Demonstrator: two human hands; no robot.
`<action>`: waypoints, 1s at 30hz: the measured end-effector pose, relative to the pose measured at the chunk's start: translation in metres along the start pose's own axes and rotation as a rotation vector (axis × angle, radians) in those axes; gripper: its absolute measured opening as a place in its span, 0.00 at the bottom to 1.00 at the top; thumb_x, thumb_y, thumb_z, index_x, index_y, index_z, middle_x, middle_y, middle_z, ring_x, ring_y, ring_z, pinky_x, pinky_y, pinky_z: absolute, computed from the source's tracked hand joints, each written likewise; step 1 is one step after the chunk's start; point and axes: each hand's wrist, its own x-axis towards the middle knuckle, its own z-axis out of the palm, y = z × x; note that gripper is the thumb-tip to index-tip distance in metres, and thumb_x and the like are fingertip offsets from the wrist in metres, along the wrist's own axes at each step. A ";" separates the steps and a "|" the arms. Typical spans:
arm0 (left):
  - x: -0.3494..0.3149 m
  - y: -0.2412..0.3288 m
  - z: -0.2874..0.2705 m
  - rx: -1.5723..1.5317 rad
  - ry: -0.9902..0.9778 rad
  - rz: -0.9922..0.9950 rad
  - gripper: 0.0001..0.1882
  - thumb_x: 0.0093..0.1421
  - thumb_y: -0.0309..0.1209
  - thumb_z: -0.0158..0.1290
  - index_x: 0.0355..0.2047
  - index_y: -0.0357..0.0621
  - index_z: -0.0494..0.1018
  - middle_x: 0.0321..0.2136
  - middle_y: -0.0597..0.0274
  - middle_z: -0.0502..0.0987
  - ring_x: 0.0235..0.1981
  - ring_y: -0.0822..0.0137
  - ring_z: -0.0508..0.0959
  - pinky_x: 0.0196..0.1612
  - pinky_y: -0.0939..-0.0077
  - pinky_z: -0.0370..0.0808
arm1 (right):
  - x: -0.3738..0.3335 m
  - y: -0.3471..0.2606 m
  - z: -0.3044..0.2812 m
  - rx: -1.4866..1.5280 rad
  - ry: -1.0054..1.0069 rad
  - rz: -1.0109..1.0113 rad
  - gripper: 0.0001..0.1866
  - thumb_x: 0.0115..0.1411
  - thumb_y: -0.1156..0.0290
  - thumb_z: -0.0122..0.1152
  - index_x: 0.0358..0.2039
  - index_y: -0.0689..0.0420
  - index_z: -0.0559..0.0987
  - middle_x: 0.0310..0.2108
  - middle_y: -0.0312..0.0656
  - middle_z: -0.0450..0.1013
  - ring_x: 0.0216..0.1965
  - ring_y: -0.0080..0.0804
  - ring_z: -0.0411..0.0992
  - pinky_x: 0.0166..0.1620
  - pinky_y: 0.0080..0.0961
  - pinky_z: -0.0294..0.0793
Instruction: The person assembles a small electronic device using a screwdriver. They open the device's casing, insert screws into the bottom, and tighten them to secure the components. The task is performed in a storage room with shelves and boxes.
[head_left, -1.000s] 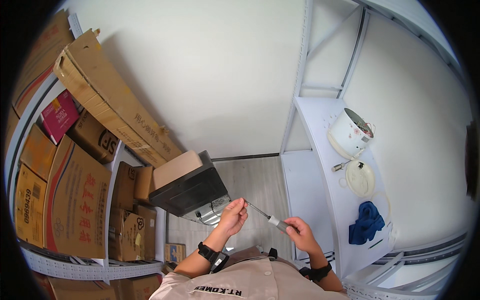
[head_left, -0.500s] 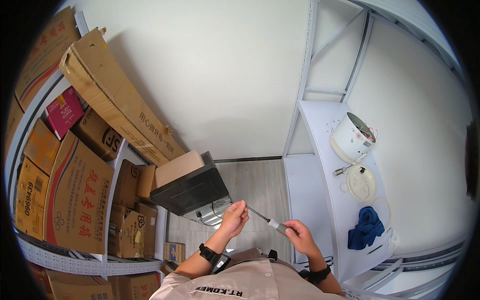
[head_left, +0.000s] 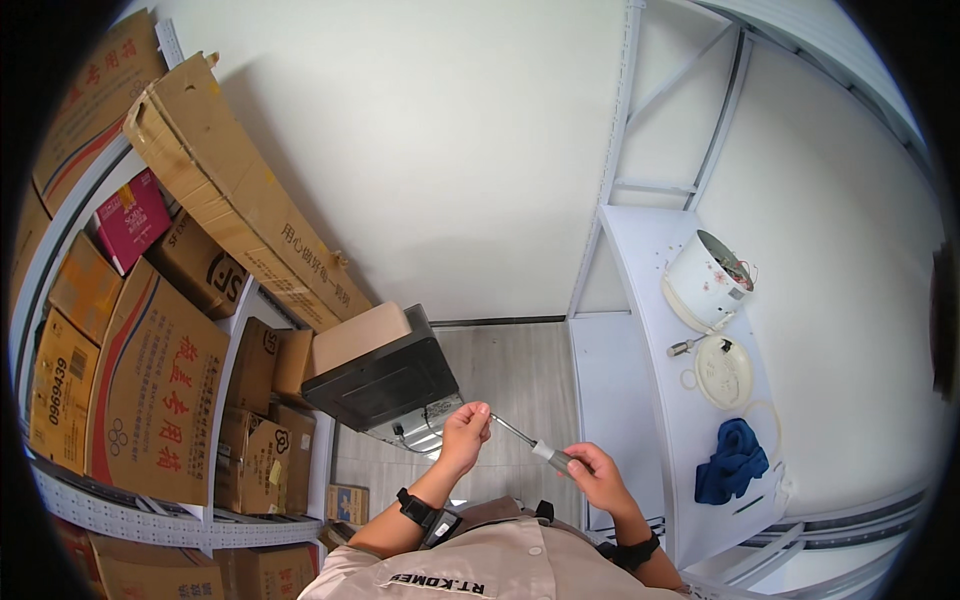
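Note:
My right hand (head_left: 603, 482) is closed around the grey-and-white handle of a screwdriver (head_left: 543, 450), its shaft slanting up to the left. At the shaft's far end my left hand (head_left: 463, 438) is held in a pinch. The fingertips meet at or beside the tip; whether they grip the tip or a small part is too small to tell. Beyond the left hand stands a boxy black appliance (head_left: 375, 375) with a metal side and a dark cable, a brown box (head_left: 362, 333) resting against it.
A white shelf (head_left: 650, 290) on the right bears a flowered round appliance body (head_left: 700, 280) with exposed wires, a cream round cover (head_left: 723, 372), a second tool (head_left: 684, 347) and a blue cloth (head_left: 732, 462). Cardboard boxes (head_left: 155, 385) fill the left rack; a long carton (head_left: 240, 190) leans there.
The screwdriver has shifted and turned slightly in my right hand, whose fingers have changed their hold on the handle. My left hand has barely moved, still pinched by the tip.

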 end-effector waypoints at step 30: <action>0.015 0.037 -0.010 -0.219 0.145 -0.061 0.09 0.64 0.37 0.51 0.33 0.44 0.73 0.20 0.75 0.67 0.16 0.81 0.58 0.21 0.85 0.56 | 0.049 -0.005 0.038 0.145 -0.115 0.098 0.11 0.66 0.71 0.48 0.48 0.58 0.66 0.34 0.40 0.73 0.22 0.16 0.61 0.25 0.16 0.62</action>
